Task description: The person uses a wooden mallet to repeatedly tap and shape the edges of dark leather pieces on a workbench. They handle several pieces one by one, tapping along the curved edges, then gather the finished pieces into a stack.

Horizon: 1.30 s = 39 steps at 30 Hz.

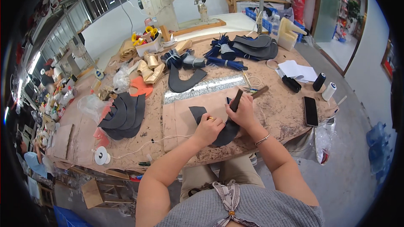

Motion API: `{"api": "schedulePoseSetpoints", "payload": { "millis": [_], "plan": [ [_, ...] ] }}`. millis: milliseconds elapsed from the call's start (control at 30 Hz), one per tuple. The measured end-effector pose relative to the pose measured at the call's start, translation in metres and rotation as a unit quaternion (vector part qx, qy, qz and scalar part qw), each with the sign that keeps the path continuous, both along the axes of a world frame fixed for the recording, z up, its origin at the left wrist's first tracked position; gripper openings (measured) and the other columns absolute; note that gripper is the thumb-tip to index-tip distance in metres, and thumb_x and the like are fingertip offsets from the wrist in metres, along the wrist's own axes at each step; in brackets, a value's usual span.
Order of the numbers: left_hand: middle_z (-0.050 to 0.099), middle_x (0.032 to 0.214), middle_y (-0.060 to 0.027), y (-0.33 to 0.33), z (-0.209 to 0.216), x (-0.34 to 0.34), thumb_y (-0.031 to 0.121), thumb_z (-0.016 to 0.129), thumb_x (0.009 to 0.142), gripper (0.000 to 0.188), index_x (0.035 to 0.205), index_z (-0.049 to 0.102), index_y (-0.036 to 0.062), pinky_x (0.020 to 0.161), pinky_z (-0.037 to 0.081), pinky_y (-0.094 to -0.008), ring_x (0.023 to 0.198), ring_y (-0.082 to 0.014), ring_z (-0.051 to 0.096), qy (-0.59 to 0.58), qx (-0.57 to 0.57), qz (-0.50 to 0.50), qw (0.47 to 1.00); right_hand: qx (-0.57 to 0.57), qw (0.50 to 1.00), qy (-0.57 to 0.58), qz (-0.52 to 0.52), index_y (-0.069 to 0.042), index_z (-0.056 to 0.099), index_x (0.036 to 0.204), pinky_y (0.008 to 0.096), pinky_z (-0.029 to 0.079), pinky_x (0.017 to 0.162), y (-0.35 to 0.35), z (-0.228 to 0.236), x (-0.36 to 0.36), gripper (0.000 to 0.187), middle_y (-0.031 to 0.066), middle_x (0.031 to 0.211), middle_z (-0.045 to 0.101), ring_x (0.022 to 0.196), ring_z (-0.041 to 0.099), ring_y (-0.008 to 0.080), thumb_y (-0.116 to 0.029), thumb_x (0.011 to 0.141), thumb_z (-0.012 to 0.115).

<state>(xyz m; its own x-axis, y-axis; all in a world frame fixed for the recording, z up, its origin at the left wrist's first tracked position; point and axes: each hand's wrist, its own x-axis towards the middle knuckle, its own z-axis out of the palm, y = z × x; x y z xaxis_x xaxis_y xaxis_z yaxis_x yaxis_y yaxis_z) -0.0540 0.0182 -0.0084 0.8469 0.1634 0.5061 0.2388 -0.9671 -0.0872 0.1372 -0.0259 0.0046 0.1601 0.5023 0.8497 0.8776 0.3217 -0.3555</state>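
A dark grey curved shoe-upper piece (227, 135) lies on the pale work board (176, 113) in front of me. My left hand (209, 129) presses on it with bent fingers, closed at its edge. Close beside it, my right hand (243, 112) is wrapped round a dark, flat, bar-shaped tool (236, 99) that sticks up out of the fist. Its lower end is hidden by the hand, so its exact kind cannot be told. Just past the right hand shows a brown wooden handle (260, 91).
Stacked dark pieces (122, 117) lie left, near a thread spool (102, 156). Bundled navy straps (227, 64) and curved grey pieces (255, 46) lie farther back. At right are a phone (310, 111), thread cones (329, 91) and papers (297, 71). A sewing machine (176, 6) stands behind.
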Motion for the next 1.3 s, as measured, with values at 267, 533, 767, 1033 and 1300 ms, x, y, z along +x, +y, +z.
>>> {"api": "schedulePoseSetpoints", "payload": {
  "millis": [267, 533, 767, 1033, 1300],
  "plan": [
    [0.061, 0.085, 0.0000, 0.000, -0.005, 0.001, 0.011, 0.061, 0.082, 0.011, 0.089, 0.070, 0.0120, 0.094, 0.037, -0.0408, 0.086, -0.0173, 0.061, -0.007, 0.007, 0.013, 1.000, -0.041, 0.998, -0.044, 0.015, -0.010, 0.059, 0.075, 0.0424, 0.037, 0.083, 0.002, 0.006, -0.014, 0.019, 0.0042, 0.073, 0.058, 0.075, 0.057, 0.0261, -0.016, 0.073, 0.077],
    [0.061, 0.086, 0.0005, 0.001, -0.012, 0.000, 0.013, 0.066, 0.081, 0.007, 0.087, 0.069, 0.0155, 0.095, 0.035, -0.0415, 0.088, -0.0184, 0.062, -0.054, -0.067, 0.035, 0.996, 0.065, 0.995, -0.029, -0.076, -0.009, 0.060, 0.077, 0.0407, 0.038, 0.081, -0.006, 0.018, -0.022, 0.019, 0.0045, 0.074, 0.058, 0.076, 0.057, 0.0270, -0.016, 0.071, 0.077],
    [0.062, 0.088, 0.0030, 0.018, -0.004, -0.015, 0.013, 0.070, 0.079, 0.006, 0.083, 0.069, 0.0174, 0.097, 0.032, -0.0436, 0.098, -0.0158, 0.059, -0.052, -0.092, -0.029, 0.994, 0.031, 0.996, -0.088, -0.005, -0.010, 0.058, 0.073, 0.0409, 0.037, 0.082, -0.003, 0.021, -0.010, 0.021, 0.0053, 0.072, 0.058, 0.077, 0.058, 0.0265, -0.016, 0.071, 0.078],
    [0.062, 0.090, -0.0007, 0.005, -0.010, -0.015, 0.010, 0.069, 0.079, 0.006, 0.083, 0.066, 0.0145, 0.096, 0.033, -0.0440, 0.100, -0.0196, 0.059, -0.109, -0.132, 0.051, 0.984, -0.023, 0.996, -0.087, 0.013, -0.008, 0.058, 0.076, 0.0422, 0.038, 0.081, -0.006, 0.021, -0.007, 0.019, 0.0074, 0.075, 0.059, 0.081, 0.056, 0.0299, -0.014, 0.073, 0.076],
    [0.062, 0.090, -0.0023, -0.017, -0.018, 0.011, 0.012, 0.067, 0.081, 0.003, 0.084, 0.064, 0.0122, 0.091, 0.034, -0.0451, 0.097, -0.0231, 0.060, -0.163, -0.171, 0.144, 0.961, -0.064, 0.995, -0.055, 0.052, -0.009, 0.059, 0.073, 0.0407, 0.037, 0.084, 0.000, 0.010, 0.001, 0.019, 0.0050, 0.074, 0.061, 0.081, 0.058, 0.0257, -0.014, 0.072, 0.077]
  ]
}}
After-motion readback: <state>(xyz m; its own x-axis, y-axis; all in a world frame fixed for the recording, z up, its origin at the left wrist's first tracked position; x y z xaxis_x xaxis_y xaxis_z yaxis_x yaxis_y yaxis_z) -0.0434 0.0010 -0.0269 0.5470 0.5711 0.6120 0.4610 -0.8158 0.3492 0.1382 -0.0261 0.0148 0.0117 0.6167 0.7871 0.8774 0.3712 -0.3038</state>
